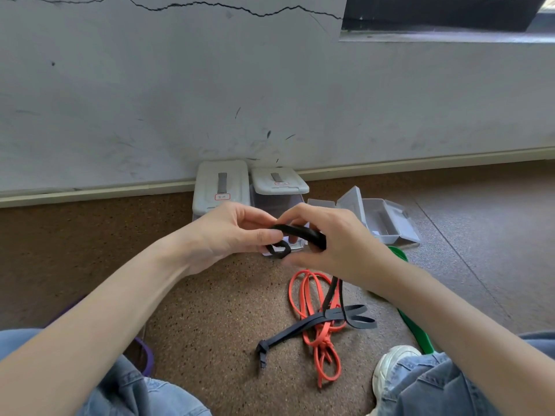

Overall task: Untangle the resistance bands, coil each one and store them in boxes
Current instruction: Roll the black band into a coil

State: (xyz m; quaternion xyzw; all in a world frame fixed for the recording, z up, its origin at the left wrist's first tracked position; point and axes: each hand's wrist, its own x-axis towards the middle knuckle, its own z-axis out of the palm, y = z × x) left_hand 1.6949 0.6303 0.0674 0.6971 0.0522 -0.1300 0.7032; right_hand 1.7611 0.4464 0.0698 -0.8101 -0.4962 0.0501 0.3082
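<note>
Bands first: the black band (300,232) is up in mid-frame, held between both hands, with its tail dropping to the floor at lower centre, where it crosses the orange band (312,325). I read this as the coiling step on the black one. My left hand (228,235) pinches the small coil with thumb and fingers curled round it; my right hand (330,241) grips the next loop of the same band.

As for progress, I judge it early to middle. The orange band lies loose and knotted near its lower end. A green band (417,328) runs along the right, partly hidden under my right forearm, and a purple band (147,355) shows at lower left by my knee. Neither is coiled. Two closed boxes (222,181) stand against the wall at centre; whether they hold anything I cannot tell. An open box (384,217) sits just to their right, apparently with nothing in it.

Room is fair: bare floor lies between my knees, with the wall close behind the boxes. My shoe (390,367) sits near the orange band's lower end, so that side is tight.
</note>
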